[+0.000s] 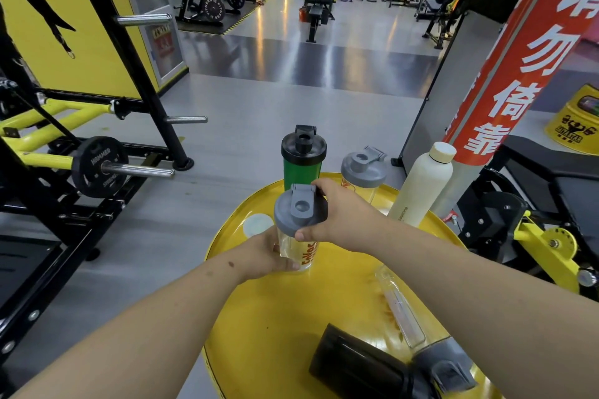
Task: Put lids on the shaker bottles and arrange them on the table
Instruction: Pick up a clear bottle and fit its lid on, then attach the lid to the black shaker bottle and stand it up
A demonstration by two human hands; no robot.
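A clear shaker bottle (pixel 303 253) with orange lettering stands on the round yellow table (pixel 291 317). My left hand (pixel 269 253) grips its body low down. My right hand (pixel 340 217) is wrapped around the grey lid (pixel 298 210) sitting on top of it. Behind stand a green shaker (pixel 303 172) with a black lid and a clear shaker (pixel 363 172) with a grey lid. A clear bottle (pixel 402 308) lies on its side at the right, with a grey lid (pixel 444 366) and a black shaker (pixel 356 366) near the front edge.
A cream insulated bottle (pixel 421 185) stands at the table's back right. A pale round lid (pixel 257 225) lies at the back left. A red and white pillar (pixel 518 52) rises on the right. Weight racks and a plate-loaded machine (pixel 97 165) stand to the left.
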